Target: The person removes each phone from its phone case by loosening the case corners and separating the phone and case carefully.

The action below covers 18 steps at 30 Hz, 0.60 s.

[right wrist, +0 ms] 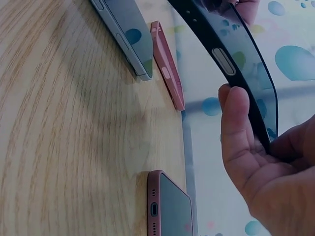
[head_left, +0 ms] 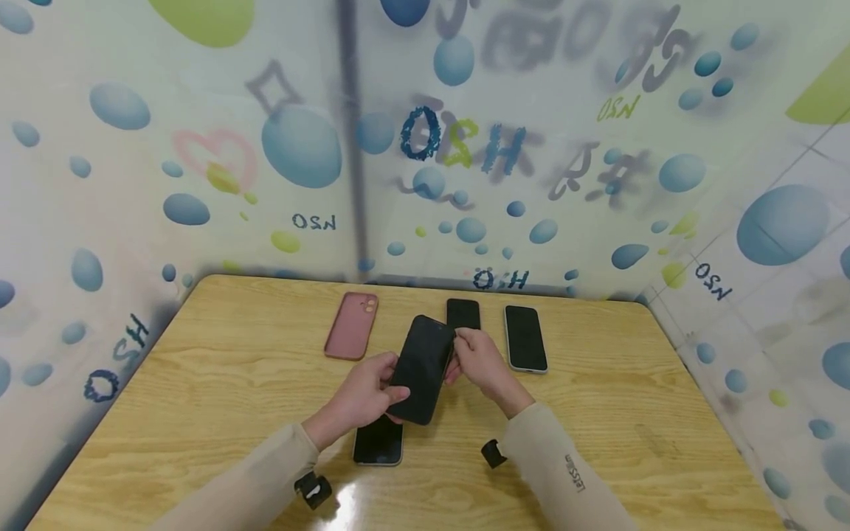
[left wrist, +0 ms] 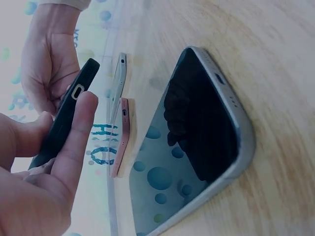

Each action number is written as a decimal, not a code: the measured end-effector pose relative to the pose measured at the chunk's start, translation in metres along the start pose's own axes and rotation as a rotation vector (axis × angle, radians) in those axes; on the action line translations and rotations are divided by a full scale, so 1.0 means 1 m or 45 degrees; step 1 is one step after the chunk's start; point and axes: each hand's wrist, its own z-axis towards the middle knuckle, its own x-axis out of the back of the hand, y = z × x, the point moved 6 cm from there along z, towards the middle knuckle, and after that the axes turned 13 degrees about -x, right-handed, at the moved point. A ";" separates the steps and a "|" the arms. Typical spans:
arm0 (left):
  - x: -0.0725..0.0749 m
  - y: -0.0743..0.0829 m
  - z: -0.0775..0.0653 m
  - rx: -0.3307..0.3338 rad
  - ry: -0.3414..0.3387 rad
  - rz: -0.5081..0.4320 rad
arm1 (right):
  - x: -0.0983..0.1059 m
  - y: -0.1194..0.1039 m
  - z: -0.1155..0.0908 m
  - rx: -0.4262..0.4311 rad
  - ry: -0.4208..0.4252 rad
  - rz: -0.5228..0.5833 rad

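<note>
A black phone in a black case [head_left: 423,361] is held tilted above the table by both hands. My left hand [head_left: 365,387] grips its lower left end, thumb over the dark screen and fingers beneath. At the upper right corner, my right hand [head_left: 479,359] pinches the edge; the right wrist view shows a side-button cutout [right wrist: 224,61] close to the fingertip. The charging-port opening [left wrist: 78,92] faces the left wrist camera. Below the left hand lies a silver-edged phone [head_left: 378,441], screen up, its far part hidden by the hand and the held phone.
On the wooden table [head_left: 232,369], a pink phone case [head_left: 352,326] lies at back left. A pink-edged phone [head_left: 462,313] lies behind the held one, partly covered by it. Further right is a light-edged phone [head_left: 526,338]. A patterned curtain [head_left: 305,147] hangs behind the table.
</note>
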 end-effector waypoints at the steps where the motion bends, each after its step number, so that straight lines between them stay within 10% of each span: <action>1: 0.001 0.000 -0.001 0.000 0.004 -0.007 | 0.000 0.000 -0.001 0.000 -0.010 0.009; 18: 0.007 -0.002 0.000 -0.008 0.003 -0.381 | -0.001 -0.005 0.003 -0.007 -0.239 0.231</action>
